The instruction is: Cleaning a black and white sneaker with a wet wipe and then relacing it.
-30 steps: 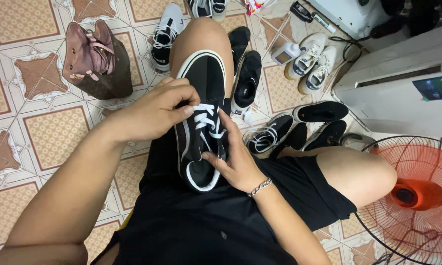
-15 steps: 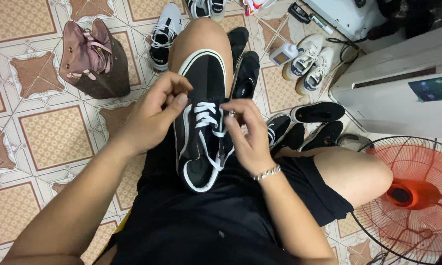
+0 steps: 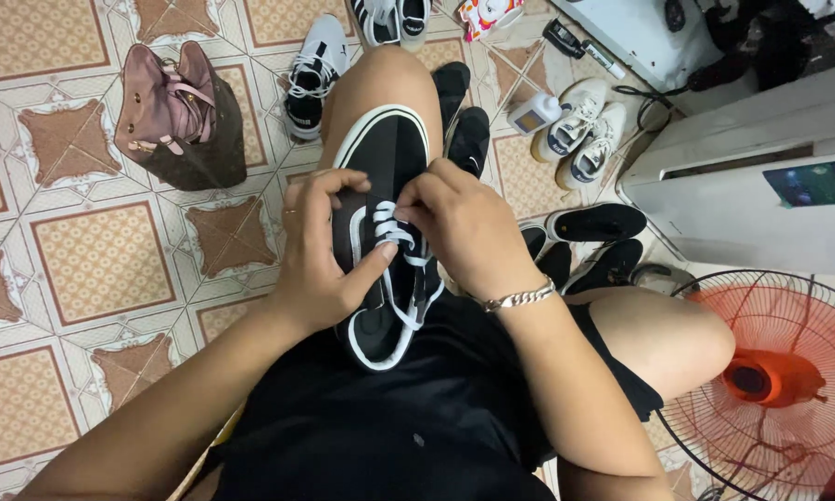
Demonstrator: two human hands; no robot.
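A black sneaker (image 3: 385,158) with a white sole edge and white laces lies along my left thigh, toe pointing away from me. My left hand (image 3: 320,255) grips the sneaker's left side, thumb pressed on the laces. My right hand (image 3: 459,227), with a silver chain bracelet on the wrist, pinches the white lace (image 3: 389,227) at the eyelets. Both hands meet over the middle of the shoe.
A brown and pink bag (image 3: 181,116) stands on the patterned floor tiles at the left. Several other sneakers lie around my knees: white ones (image 3: 580,125), black ones (image 3: 598,223). A red fan (image 3: 770,380) stands at the lower right, with a white appliance (image 3: 742,176) above it.
Both hands have closed in over the laces at the middle of the shoe. My right hand moved up from the shoe's right side onto the lace.
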